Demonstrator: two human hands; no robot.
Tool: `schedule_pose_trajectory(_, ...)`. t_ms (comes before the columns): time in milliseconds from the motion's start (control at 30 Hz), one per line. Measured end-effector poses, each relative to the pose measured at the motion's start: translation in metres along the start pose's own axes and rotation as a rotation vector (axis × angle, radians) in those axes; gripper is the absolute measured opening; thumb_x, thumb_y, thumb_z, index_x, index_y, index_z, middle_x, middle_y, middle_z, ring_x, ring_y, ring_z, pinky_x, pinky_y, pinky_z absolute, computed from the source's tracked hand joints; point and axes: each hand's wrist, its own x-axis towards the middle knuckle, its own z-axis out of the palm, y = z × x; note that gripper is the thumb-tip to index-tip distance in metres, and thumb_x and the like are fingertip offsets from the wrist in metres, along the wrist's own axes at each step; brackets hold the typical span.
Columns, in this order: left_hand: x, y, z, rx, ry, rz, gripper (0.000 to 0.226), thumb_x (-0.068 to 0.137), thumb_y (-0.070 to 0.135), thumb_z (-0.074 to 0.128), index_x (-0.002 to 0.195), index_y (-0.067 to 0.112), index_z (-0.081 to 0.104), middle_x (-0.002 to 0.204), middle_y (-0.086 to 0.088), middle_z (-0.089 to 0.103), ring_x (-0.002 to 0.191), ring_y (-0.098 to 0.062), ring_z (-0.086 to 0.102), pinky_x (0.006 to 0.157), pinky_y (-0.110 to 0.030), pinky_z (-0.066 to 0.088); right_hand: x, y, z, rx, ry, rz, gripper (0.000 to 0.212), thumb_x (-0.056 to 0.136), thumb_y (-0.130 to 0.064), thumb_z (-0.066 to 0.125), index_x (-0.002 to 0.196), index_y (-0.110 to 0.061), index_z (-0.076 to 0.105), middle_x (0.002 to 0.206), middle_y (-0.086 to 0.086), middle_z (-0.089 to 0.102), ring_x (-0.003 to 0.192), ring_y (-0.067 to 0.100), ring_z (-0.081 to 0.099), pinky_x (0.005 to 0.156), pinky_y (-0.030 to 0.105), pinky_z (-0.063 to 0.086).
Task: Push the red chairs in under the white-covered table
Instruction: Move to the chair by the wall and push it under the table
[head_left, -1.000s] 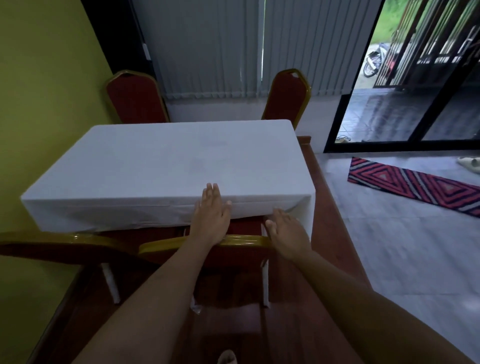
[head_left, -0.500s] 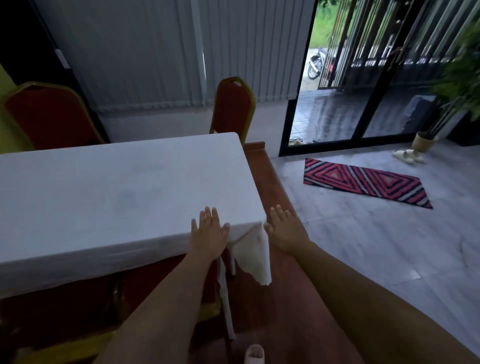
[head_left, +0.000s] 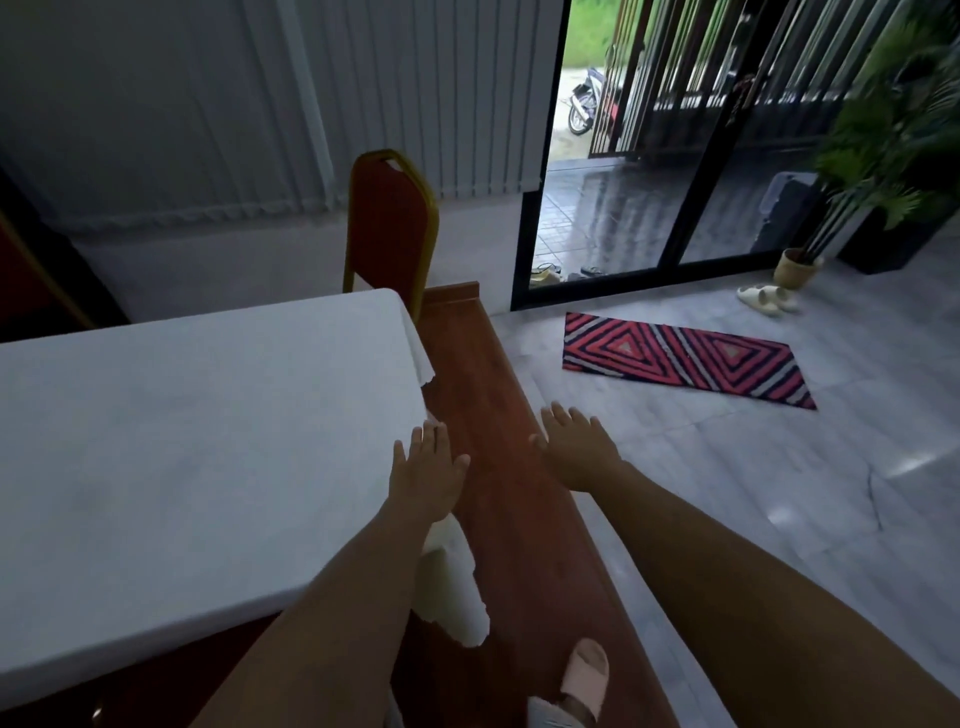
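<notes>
The white-covered table (head_left: 182, 457) fills the left half of the view. A red chair with a gold frame (head_left: 388, 228) stands upright at its far right corner, and the edge of a second red chair (head_left: 21, 280) shows at the far left. Only a dark red strip (head_left: 171, 670) shows under the table's near edge. My left hand (head_left: 427, 475) hovers flat and empty over the table's right edge, fingers apart. My right hand (head_left: 576, 449) is spread open over the wooden floor strip, touching nothing.
A raised reddish wooden floor strip (head_left: 498, 467) runs along the table's right side, with grey tiles beyond. A striped red mat (head_left: 685, 358) lies by the open sliding door (head_left: 597, 171). A potted plant (head_left: 883, 135), pale slippers (head_left: 766, 299) and my slippered foot (head_left: 584, 680) are in view.
My view has swung right and moved along the table's end. Both hands have left the near chair's back and now float free; that chair back is out of sight.
</notes>
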Motion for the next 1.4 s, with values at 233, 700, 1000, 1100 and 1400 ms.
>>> schedule_pose_trajectory(233, 0.12, 0.067, -0.019, -0.058, 0.01, -0.055, 0.062, 0.101, 0.044, 0.018, 0.149, 0.008, 0.007, 0.158, -0.014, 0.007, 0.145, -0.028, 0.006, 0.117, -0.048, 0.006, 0.102, 0.079, -0.044, -0.012, -0.039, -0.051, 0.058, 0.101, -0.039, 0.023, 0.151, -0.011, 0.012, 0.161, 0.009, 0.006, 0.147, 0.027, 0.006, 0.118, 0.049, 0.006)
schedule_pose_trajectory(700, 0.326, 0.112, -0.08, -0.066, 0.035, -0.165, 0.06, 0.101, 0.043, 0.015, 0.15, 0.01, 0.0, 0.159, -0.01, -0.001, 0.146, -0.024, -0.002, 0.117, -0.045, 0.0, 0.32, 0.144, -0.128, -0.078, -0.036, -0.228, 0.057, 0.102, -0.038, 0.023, 0.151, -0.011, 0.014, 0.16, 0.01, 0.011, 0.146, 0.029, 0.01, 0.117, 0.048, 0.01)
schedule_pose_trajectory(1000, 0.518, 0.059, -0.153, -0.065, 0.125, -0.168, 0.061, 0.101, 0.043, 0.017, 0.15, 0.01, 0.002, 0.159, -0.01, 0.0, 0.146, -0.023, -0.001, 0.118, -0.044, -0.001, 0.528, 0.111, -0.206, -0.159, 0.002, -0.302, 0.058, 0.101, -0.039, 0.022, 0.151, -0.01, 0.014, 0.16, 0.01, 0.01, 0.146, 0.03, 0.012, 0.116, 0.048, 0.013)
schedule_pose_trajectory(1100, 0.579, 0.04, -0.187, -0.041, 0.165, -0.14, 0.06, 0.101, 0.042, 0.017, 0.15, 0.01, 0.005, 0.159, -0.009, 0.004, 0.146, -0.022, 0.0, 0.118, -0.044, -0.001, 0.594, 0.097, -0.236, -0.163, 0.017, -0.303, 0.058, 0.101, -0.039, 0.021, 0.151, -0.011, 0.012, 0.161, 0.008, 0.007, 0.146, 0.029, 0.01, 0.117, 0.048, 0.011)
schedule_pose_trajectory(1400, 0.72, -0.029, -0.224, 0.009, 0.183, -0.194, 0.059, 0.102, 0.042, 0.016, 0.149, 0.008, 0.005, 0.159, -0.012, 0.003, 0.146, -0.024, -0.001, 0.118, -0.042, 0.0, 0.762, 0.056, -0.269, -0.206, -0.013, -0.382, 0.056, 0.103, -0.038, 0.019, 0.152, -0.013, 0.01, 0.161, 0.007, 0.002, 0.146, 0.028, 0.008, 0.117, 0.047, 0.009)
